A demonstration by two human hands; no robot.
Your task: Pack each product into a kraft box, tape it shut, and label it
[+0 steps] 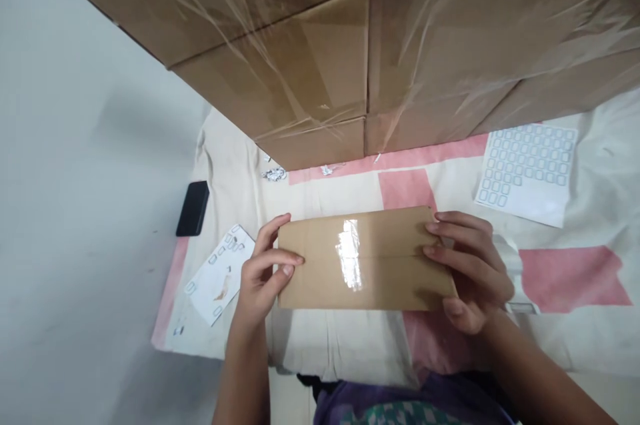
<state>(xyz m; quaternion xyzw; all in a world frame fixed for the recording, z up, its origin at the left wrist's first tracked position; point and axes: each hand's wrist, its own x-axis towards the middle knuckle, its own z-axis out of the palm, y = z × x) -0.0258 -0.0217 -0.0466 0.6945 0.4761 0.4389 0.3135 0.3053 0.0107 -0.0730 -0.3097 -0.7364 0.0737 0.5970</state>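
Note:
A flat-sided brown cardboard box (320, 278) is held level in front of me, with a strip of shiny clear tape (350, 255) across the middle of its top seam. My left hand (265, 268) grips its left end, thumb and a finger on the top face. At the opposite end, my right hand (470, 268) has its fingers on the top face and the thumb at the near corner. The underside of the box is hidden.
Large cartons (320, 58) wrapped in clear film stand behind the box. Label sheets (530, 168) lie right and another sheet (220, 278) left. A black phone-like slab (193, 209) rests near the left wall (90, 211). Crumpled foil (274, 175) sits by the cartons on the pink-and-cream cloth (340, 191).

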